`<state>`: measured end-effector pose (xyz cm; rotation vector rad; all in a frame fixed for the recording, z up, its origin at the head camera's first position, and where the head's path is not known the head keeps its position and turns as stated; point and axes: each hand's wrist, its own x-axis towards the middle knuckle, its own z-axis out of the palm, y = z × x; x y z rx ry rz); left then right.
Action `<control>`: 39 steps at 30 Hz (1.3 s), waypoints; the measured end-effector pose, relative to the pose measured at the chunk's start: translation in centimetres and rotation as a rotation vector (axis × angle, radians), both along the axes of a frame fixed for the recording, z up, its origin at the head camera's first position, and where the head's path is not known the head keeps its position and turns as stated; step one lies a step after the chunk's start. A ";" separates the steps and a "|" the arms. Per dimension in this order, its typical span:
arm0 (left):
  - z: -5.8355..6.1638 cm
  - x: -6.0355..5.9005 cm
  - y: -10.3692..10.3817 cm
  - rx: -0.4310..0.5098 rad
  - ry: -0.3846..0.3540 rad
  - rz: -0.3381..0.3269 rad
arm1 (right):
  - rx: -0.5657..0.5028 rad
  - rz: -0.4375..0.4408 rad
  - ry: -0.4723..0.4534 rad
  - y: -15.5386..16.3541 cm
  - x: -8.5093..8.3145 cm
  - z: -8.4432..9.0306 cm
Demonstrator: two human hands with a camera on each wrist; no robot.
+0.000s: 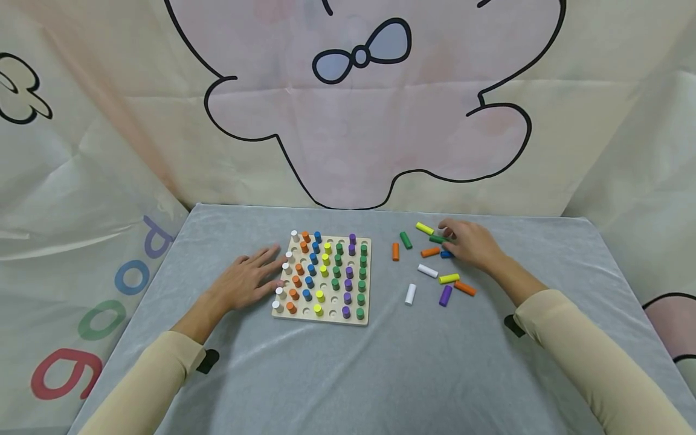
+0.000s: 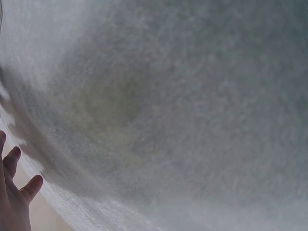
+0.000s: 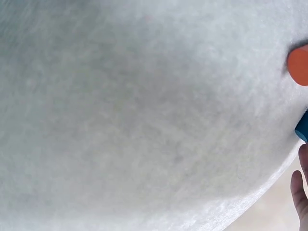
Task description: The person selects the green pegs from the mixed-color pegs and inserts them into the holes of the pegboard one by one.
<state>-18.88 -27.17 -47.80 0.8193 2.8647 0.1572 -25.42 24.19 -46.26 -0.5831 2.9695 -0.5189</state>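
Note:
A square wooden peg board (image 1: 326,318) stands on the grey cloth and holds several upright pegs in white, orange, blue, yellow, green and purple columns. My left hand (image 1: 255,275) lies flat on the cloth, its straight fingers touching the board's left edge. My right hand (image 1: 459,241) rests among loose pegs to the right. Its curved fingers lie over a green peg (image 1: 437,239), and its thumb is beside a blue peg (image 1: 446,254). A grip does not show. In the right wrist view only the blue peg (image 3: 303,126), an orange peg end (image 3: 299,65) and fingertips (image 3: 301,190) appear.
Loose pegs lie right of the board: yellow (image 1: 425,228), green (image 1: 405,240), orange (image 1: 395,251), white (image 1: 428,270), white (image 1: 410,293), purple (image 1: 445,295), orange (image 1: 464,288). Printed fabric walls enclose the table on three sides. The left wrist view shows grey cloth and fingers (image 2: 14,192).

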 end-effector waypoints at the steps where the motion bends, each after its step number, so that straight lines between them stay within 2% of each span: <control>1: 0.0 0.0 0.0 -0.001 0.001 0.000 | 0.002 0.003 -0.007 0.0 0.0 0.0; 16: 0.1 0.0 0.1 -0.006 0.006 -0.004 | 0.032 -0.007 -0.029 -0.1 0.0 0.8; 39: 0.1 0.1 0.0 -0.001 0.013 -0.008 | -0.045 0.073 0.153 -2.4 0.4 2.6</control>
